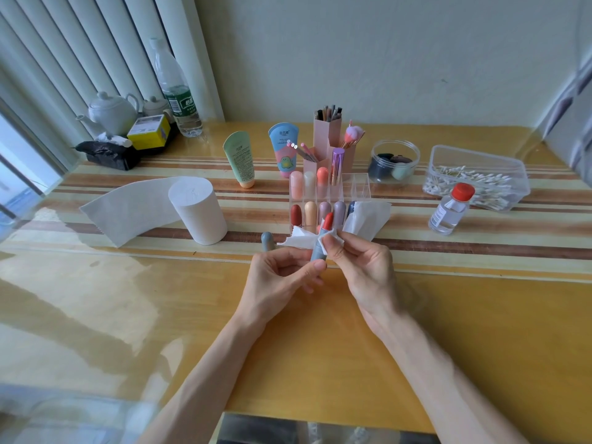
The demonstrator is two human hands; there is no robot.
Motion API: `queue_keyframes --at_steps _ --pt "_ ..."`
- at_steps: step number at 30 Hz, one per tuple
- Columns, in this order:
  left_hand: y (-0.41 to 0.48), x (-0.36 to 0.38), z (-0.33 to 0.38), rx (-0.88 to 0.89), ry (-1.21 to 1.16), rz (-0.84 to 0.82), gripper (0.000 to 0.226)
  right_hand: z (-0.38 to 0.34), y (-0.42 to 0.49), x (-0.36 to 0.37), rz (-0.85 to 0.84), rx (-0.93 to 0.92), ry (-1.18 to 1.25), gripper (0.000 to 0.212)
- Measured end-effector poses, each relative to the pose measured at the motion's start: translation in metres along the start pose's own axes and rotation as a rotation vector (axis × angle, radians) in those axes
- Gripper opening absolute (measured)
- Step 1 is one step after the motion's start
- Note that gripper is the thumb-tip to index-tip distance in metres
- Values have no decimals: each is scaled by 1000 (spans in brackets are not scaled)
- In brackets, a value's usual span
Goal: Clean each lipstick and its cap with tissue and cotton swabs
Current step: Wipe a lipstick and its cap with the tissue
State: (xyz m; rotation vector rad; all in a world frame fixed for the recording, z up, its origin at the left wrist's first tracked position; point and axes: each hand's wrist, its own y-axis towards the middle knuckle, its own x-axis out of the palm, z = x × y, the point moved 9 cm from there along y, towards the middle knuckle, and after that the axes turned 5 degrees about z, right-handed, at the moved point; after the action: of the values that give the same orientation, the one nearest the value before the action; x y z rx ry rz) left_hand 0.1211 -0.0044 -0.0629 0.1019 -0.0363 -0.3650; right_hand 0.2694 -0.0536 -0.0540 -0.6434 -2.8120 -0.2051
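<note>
**Wiping of the uncapped lipstick with tissue**

The lipstick [317, 254] is held above the desk [320, 331], in front of the organiser, with its red bullet extended. Its grey base is gripped by the left hand [282, 277]. A tissue piece [296, 241] is pinched against the collar, just below the bullet, by the fingers [330, 248] of the right hand [362, 267]. The grey cap [267, 241] stands on the desk just left of the hands, not yet attended to.

Judgement: the tube is best turned by the left hand while the tissue is kept still. Pressure is best kept light and on the collar, since the soft bullet could be smeared or snapped. A fresh fold is advisable once colour is picked up.

Containers:
- The clear organiser [360, 184] holds capped lipsticks in two rows. Its right end is partly hidden by a loose tissue sheet [368, 219].
- The clear box [448, 155] holds cotton swabs.
- The round jar [395, 144] holds dark and pale sponges.
- The pink holders [323, 136] hold pencils and brushes.
- The small bottle [450, 209], red-capped, holds clear liquid.
</note>
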Motion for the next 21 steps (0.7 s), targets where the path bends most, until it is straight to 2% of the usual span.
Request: queue_keyframes --at_steps 8,11,17,21 --pt "0 8 -2 -2 3 -124 26 6 1 -1 -100 3 -148 29" --pt "-1 10 0 0 13 -154 28 6 2 0 -132 -25 -230 23" --pt "0 6 -2 -45 -8 -91 22 4 0 1 -142 -50 -189 18" --pt "0 -1 -7 -64 -4 -18 28 7 -1 1 -117 -29 -141 19"
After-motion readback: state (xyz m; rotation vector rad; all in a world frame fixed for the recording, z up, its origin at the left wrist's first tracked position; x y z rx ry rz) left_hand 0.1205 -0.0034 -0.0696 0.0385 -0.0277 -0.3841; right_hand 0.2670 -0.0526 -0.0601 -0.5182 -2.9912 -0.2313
